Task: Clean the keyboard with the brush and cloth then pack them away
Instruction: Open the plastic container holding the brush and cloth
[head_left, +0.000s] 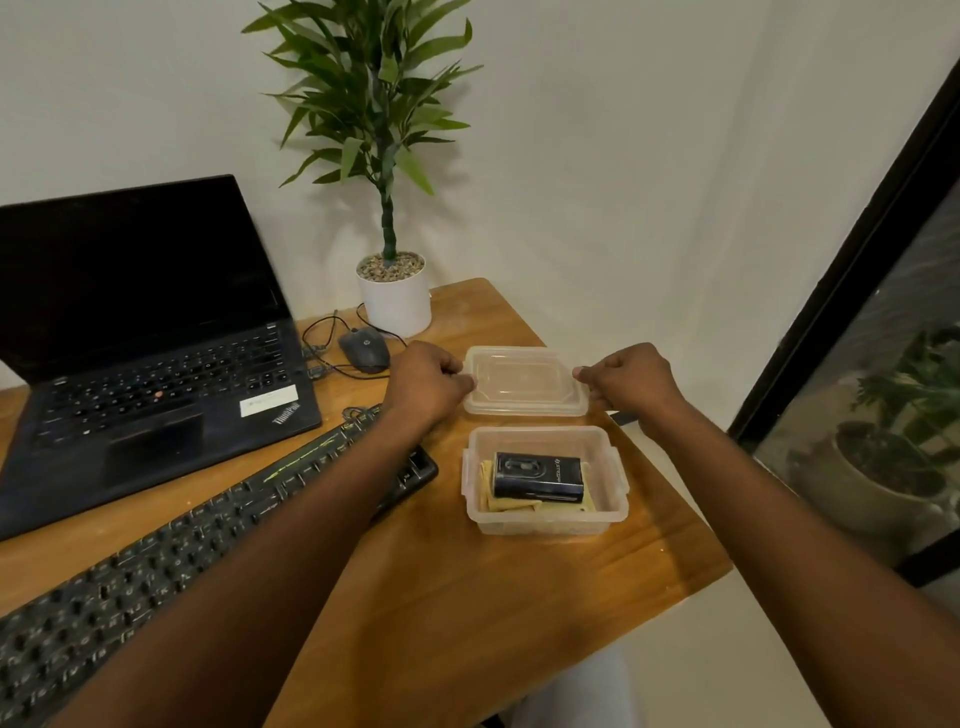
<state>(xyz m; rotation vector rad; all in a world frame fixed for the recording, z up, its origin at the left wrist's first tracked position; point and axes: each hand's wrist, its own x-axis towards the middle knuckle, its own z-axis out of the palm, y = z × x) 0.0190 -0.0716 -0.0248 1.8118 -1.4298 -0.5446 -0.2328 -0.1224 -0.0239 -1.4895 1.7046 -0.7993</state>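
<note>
A clear plastic lid (523, 382) lies on the wooden desk just beyond an open clear box (618, 486). Inside the box a black rectangular brush case (537, 475) rests on a folded yellow cloth (506, 503). My left hand (427, 376) grips the lid's left edge and my right hand (626, 379) grips its right edge. The black keyboard (130, 571) runs diagonally across the desk's left side, partly under my left forearm.
An open black laptop (145, 332) stands at the back left. A grey wired mouse (363, 351) and a potted plant in a white pot (395, 299) sit behind the lid. The desk's edge (691, 525) drops off just right of the box.
</note>
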